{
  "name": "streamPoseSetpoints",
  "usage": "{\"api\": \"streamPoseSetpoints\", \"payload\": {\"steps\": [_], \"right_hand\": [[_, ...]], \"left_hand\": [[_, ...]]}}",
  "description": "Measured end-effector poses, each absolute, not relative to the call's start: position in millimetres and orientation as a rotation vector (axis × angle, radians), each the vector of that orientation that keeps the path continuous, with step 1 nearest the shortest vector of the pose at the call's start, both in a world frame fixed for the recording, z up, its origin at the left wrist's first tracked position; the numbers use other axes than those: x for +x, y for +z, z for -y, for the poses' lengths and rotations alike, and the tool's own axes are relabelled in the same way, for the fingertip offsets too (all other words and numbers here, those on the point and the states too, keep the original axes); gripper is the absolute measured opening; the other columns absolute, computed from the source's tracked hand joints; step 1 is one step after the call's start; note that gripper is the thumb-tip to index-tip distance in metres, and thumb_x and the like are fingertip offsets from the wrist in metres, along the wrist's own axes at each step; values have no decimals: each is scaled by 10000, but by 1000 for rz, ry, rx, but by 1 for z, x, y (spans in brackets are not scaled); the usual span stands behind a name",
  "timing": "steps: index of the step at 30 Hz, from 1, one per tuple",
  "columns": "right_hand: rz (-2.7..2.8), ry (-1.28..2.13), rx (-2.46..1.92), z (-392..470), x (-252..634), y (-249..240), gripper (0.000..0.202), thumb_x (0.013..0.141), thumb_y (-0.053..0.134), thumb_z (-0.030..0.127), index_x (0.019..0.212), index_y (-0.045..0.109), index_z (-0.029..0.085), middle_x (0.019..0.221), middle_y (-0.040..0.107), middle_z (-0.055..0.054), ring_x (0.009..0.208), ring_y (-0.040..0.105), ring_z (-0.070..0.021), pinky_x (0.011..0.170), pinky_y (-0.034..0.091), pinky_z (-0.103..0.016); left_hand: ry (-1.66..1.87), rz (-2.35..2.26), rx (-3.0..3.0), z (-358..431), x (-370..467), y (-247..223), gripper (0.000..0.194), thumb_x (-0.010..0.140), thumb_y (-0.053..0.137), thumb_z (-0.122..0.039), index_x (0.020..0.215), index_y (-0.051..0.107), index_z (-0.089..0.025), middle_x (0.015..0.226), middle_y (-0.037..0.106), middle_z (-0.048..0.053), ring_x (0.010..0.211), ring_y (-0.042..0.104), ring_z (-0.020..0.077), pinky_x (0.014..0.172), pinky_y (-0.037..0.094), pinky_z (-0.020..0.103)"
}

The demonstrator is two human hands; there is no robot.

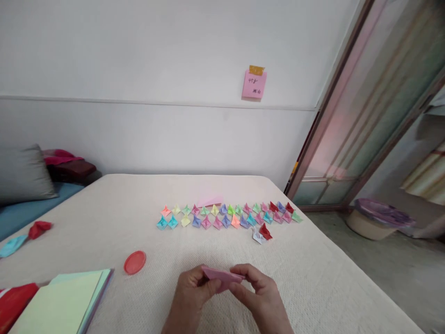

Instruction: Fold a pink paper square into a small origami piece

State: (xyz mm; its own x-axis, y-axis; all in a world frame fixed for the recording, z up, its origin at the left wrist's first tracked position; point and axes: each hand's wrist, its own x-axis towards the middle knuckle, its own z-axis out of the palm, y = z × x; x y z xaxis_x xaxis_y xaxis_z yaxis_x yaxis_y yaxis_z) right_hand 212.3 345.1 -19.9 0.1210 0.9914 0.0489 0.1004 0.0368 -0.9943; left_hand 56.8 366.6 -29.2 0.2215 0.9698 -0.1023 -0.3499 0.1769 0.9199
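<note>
A folded pink paper is pinched between the left hand and right hand, its long axis lying left to right

both hands, left hand and right hand, pinch a folded pink paper between fingertips above the cream tablecloth. rows of small colourful origami pieces lie beyond; a red lid and a paper stack sit left.
</note>
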Motion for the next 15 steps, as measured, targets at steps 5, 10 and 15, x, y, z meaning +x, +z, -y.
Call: {"api": "streamPoseSetpoints", "payload": {"steps": [5, 10, 15], "right_hand": [[1217, 1040, -1306, -344, 211, -22, 166, 709, 692, 361, 664, 684, 202, 642, 631, 5, 675, 534, -188, 650, 395, -271], [1188, 1010, -1282, -345, 211, -28, 212, 720, 676, 328, 565, 627, 192, 533, 531, 41, 572, 455, -143, 585, 353, -248], [1159, 1062, -1259, -346, 213, -29, 156, 685, 722, 336, 645, 667, 196, 598, 579, 27, 624, 501, -158, 610, 376, -254]], "left_hand": [[1123, -885, 958, -368, 56, -36, 183, 595, 818, -331, 662, 761, -170, 628, 751, 21, 617, 655, 165, 634, 495, 258], [1117, -898, 981, -368, 58, -40, 164, 599, 812, -314, 666, 765, -172, 600, 733, 12, 580, 624, 143, 595, 462, 234], [1135, -922, 981, -371, 55, -39, 211, 584, 811, -343, 681, 763, -161, 614, 735, 30, 584, 621, 157, 605, 459, 255]]}}
